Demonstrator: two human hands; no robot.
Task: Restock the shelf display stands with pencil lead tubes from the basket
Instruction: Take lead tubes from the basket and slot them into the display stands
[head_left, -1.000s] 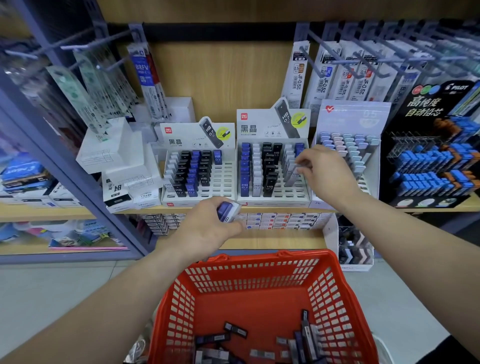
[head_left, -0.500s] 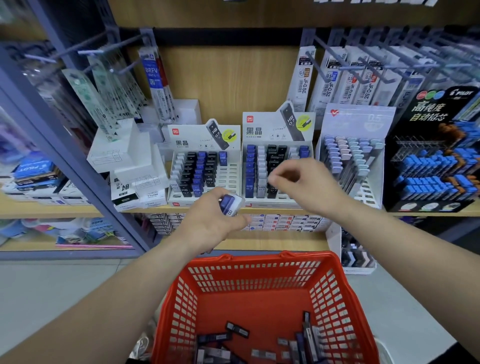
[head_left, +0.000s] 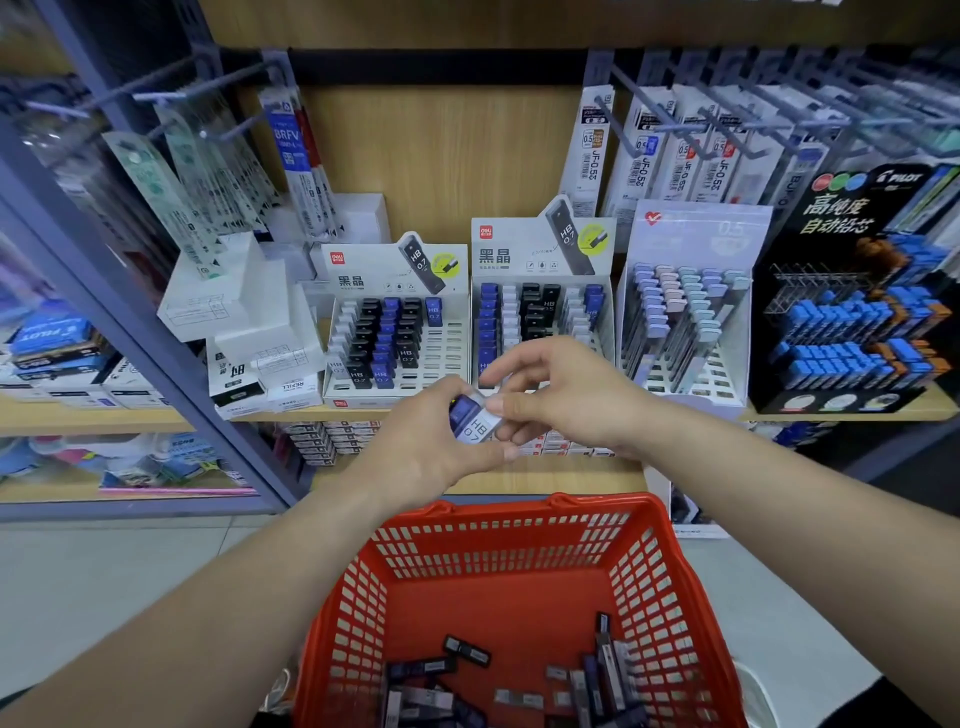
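Note:
My left hand (head_left: 426, 441) grips a small bunch of lead tubes (head_left: 474, 420), blue and white, marked HB 0.7. My right hand (head_left: 561, 400) has come against them, its thumb and fingertips pinching the top tube. Both hands hover in front of the shelf edge, below two white slotted display stands: the left stand (head_left: 441, 358) and the right stand (head_left: 602, 291), each partly filled with black, blue and white tubes. The red basket (head_left: 519, 525) sits below my arms, with several loose tubes (head_left: 467, 652) on its bottom.
A third pale stand (head_left: 727, 374) with pastel tubes and a black Pilot display (head_left: 852, 218) stand to the right. White boxes (head_left: 228, 306) are stacked left of the stands. Hanging refill packs (head_left: 644, 150) on pegs fill the back wall. A blue shelf upright (head_left: 156, 353) slants at left.
My right hand left the right stand and came down and left to the tubes in my left hand. My left hand rose slightly toward the shelf edge.

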